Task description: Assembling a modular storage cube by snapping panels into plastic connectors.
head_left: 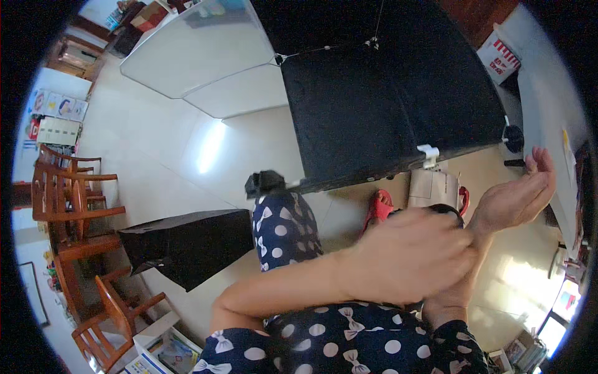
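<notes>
My left hand (pixel 414 255) reaches across my body, its blurred fingers curled over my right wrist. Past it, my right hand (pixel 514 196) is raised, palm turned partly up, with loosely bent fingers and nothing in them. Beside the left hand is a round black piece (pixel 445 213), mostly hidden; I cannot tell what it belongs to. Ahead stands a large black fabric panel structure (pixel 355 112) with a thin frame, a white clip (pixel 428 156) on its near edge and a black wheel-like part (pixel 513 138) at its right corner. Neither hand touches the panels.
Pale panels with wire edges (pixel 205 56) adjoin the black structure at the far left. A black fabric bag or box (pixel 193 243) lies on the tiled floor. Wooden chairs (pixel 78 193) line the left side; a white table (pixel 551 112) stands right. A beige box (pixel 431 187) sits near my red sandal (pixel 374 209).
</notes>
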### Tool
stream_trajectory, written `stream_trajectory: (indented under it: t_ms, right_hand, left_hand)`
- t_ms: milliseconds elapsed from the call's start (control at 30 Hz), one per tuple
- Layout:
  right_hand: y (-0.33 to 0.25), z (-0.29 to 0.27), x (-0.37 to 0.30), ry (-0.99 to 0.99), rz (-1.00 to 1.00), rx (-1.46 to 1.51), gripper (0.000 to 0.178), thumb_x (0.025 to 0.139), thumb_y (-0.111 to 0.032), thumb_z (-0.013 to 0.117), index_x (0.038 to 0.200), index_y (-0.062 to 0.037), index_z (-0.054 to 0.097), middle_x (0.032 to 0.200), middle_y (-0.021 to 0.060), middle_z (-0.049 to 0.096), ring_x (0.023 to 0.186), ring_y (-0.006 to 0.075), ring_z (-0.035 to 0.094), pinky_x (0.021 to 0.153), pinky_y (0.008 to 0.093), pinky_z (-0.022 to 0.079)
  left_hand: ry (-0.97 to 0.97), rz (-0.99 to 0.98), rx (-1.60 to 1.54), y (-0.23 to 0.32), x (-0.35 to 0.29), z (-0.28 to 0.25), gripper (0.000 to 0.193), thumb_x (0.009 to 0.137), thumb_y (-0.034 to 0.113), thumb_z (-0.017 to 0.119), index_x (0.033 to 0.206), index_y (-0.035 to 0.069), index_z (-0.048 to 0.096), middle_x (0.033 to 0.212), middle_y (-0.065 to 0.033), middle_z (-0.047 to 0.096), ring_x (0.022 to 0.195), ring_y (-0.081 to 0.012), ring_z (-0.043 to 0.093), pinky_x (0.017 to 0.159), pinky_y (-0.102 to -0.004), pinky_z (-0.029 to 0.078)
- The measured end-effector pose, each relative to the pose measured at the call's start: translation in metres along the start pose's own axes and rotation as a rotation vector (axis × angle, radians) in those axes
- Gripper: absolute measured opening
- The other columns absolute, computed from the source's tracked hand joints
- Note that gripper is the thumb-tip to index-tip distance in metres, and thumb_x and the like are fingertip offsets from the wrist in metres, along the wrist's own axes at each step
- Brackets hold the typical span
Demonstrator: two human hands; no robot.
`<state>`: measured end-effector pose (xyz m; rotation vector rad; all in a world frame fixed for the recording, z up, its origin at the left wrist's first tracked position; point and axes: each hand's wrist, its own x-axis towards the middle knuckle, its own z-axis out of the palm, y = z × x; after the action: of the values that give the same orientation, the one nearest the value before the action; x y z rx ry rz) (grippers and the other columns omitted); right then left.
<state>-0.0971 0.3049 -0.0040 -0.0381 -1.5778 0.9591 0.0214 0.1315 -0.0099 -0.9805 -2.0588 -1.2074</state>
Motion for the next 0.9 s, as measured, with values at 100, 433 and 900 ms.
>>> stream_trajectory:
  t_ms: [100, 433, 900]
  right_hand:
    - [-0.021, -0.018, -0.017, -0.202, -0.059, 0.117, 0.042, 0.107, -0.025, 0.038, 0.112, 0.0107, 0.059, 0.115, 0.0217, 0.063, 0.106, 0.0299, 0.061, 0.099, 0.0424, 0.047]
    - [-0.133, 0.016, -0.068, -0.88, -0.407, 0.547, 0.02, 0.08, -0.001, 0.069, 0.1, -0.0046, 0.068, 0.102, 0.0111, 0.068, 0.096, 0.029, 0.065, 0.092, 0.0435, 0.048]
    - [-0.125, 0.025, -0.098, -0.71, -0.5, 0.441, 0.02, 0.072, -0.02, 0.064, 0.089, -0.0097, 0.066, 0.084, -0.0005, 0.059, 0.083, 0.0166, 0.059, 0.079, 0.034, 0.043]
  left_hand:
    - [0.032, -0.284, -0.008, 0.0, -0.067, -0.044, 0.013, 0.082, 0.013, 0.074, 0.094, 0.009, 0.073, 0.098, -0.0098, 0.073, 0.08, -0.0278, 0.071, 0.071, -0.0375, 0.057]
    - [0.637, -0.565, 0.101, 0.003, -0.077, -0.121, 0.028, 0.104, 0.013, 0.042, 0.126, -0.001, 0.052, 0.117, -0.0139, 0.059, 0.1, -0.0187, 0.057, 0.083, -0.0299, 0.046]
    - [0.334, -0.544, 0.304, -0.029, -0.046, -0.13, 0.058, 0.102, 0.051, 0.045, 0.095, -0.004, 0.065, 0.081, -0.0078, 0.061, 0.07, -0.0146, 0.055, 0.062, -0.0272, 0.042]
